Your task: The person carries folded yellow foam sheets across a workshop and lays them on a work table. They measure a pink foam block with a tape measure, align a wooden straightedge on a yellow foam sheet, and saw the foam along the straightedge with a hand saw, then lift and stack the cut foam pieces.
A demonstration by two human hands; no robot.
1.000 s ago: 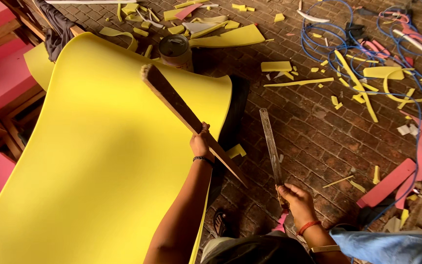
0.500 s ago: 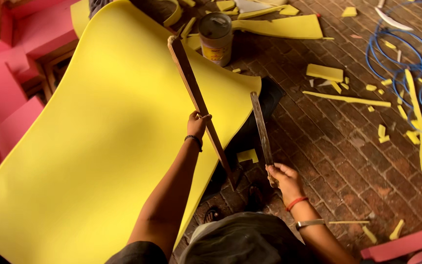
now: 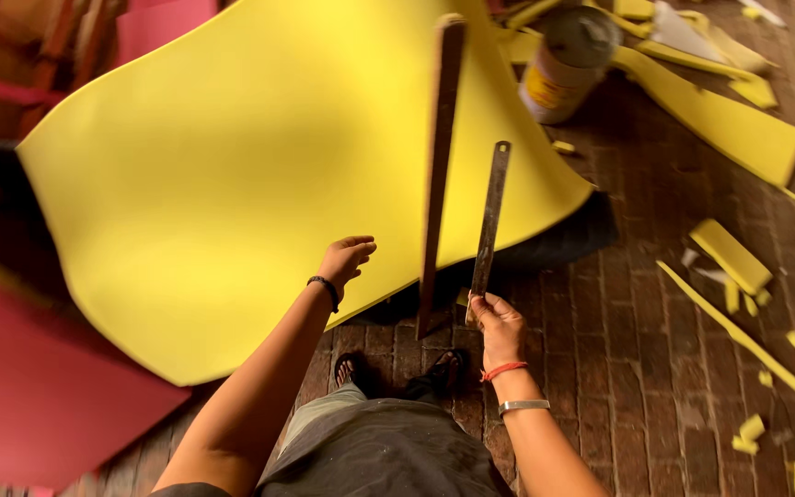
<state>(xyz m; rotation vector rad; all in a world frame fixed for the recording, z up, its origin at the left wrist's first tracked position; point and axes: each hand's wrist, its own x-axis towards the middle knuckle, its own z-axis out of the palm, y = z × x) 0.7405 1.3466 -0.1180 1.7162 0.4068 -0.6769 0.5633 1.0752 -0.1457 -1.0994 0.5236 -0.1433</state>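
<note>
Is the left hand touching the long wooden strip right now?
Apart. The head view shows yellow foam sheet between the open left hand and the wooden strip; the right hand holds the metal ruler.

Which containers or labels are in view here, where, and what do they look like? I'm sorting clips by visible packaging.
Tin can: on the brick floor at top right, beside the far edge of the yellow foam sheet; round, grey dusty lid, yellow label band with a red patch.
No signs or screens in view.
</note>
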